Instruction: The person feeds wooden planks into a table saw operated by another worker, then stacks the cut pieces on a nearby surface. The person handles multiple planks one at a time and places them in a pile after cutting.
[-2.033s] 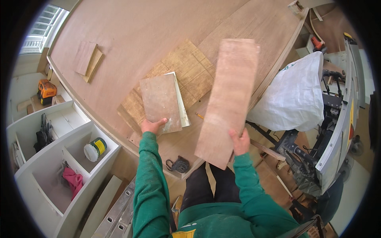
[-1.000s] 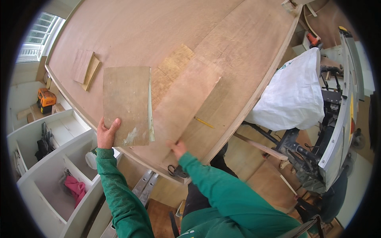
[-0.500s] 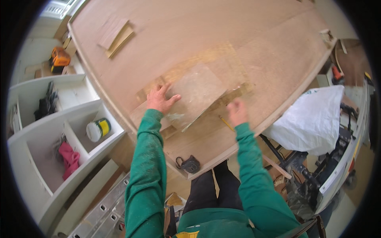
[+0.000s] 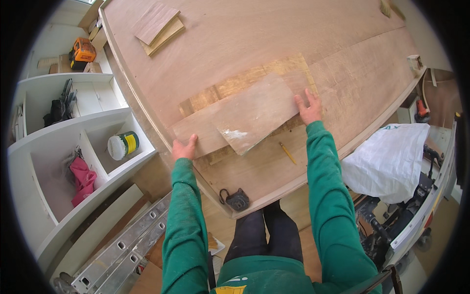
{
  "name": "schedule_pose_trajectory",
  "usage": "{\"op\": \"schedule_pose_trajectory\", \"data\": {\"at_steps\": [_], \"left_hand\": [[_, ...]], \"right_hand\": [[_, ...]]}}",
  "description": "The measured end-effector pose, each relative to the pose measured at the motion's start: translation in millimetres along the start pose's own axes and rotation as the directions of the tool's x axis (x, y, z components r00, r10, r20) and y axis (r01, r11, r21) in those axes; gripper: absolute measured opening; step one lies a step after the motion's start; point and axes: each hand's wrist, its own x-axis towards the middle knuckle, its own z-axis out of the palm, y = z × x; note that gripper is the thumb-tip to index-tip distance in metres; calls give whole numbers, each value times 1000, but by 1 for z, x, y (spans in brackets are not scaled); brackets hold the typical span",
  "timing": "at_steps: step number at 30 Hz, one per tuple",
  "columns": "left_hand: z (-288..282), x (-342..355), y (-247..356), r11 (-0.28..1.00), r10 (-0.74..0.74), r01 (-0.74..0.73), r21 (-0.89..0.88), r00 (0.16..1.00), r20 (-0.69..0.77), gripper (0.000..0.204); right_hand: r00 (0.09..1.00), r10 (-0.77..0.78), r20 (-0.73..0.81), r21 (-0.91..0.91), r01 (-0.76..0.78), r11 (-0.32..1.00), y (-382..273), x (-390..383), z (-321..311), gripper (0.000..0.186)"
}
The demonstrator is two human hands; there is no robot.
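Observation:
On the large wooden panel (image 4: 245, 44) in front of me lies a long thin plywood strip (image 4: 198, 131), slanting up to the right. A smaller plywood offcut (image 4: 254, 110) with a white smear rests on top of it. My left hand (image 4: 184, 148) grips the strip's left end, thumb and fingers at the corner. At the other end, my right hand (image 4: 309, 108) grips the strip beside the offcut, its fingers partly spread. Beneath, a yellowish wooden frame (image 4: 215, 92) shows. Closer to me lie a pencil (image 4: 288, 153) and a black tape measure (image 4: 237, 200).
Two stacked wood pieces (image 4: 159, 27) lie at the panel's far left. White shelving (image 4: 95, 159) with a tub (image 4: 123, 145) and pink cloth (image 4: 83, 181) stands left, above a metal ladder (image 4: 122, 250). A white sack (image 4: 387, 161) covers equipment at the right.
My right hand has moved up and right from near the pencil to the strip's right end. My left hand has shifted down to the left end. The offcut's lower edge lies differently.

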Motion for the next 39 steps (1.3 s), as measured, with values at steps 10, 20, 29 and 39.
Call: {"op": "schedule_pose_trajectory", "data": {"at_steps": [10, 20, 29, 39], "left_hand": [[9, -6, 7, 999, 28, -28, 38, 1000, 8, 79], [25, -20, 10, 976, 216, -214, 30, 955, -205, 96], [40, -71, 72, 869, 402, -400, -292, 914, -54, 59], [34, 16, -5, 947, 62, -74, -313, 997, -48, 86]], "right_hand": [[992, 123, -5, 64, -122, 990, -26, -40, 6, 66], [972, 235, 10, 150, -234, 961, -55, -59, 17, 63], [995, 86, 42, 184, -93, 979, -29, -50, 11, 48], [986, 83, 143, 88, -97, 991, 94, 86, 0, 59]]}}
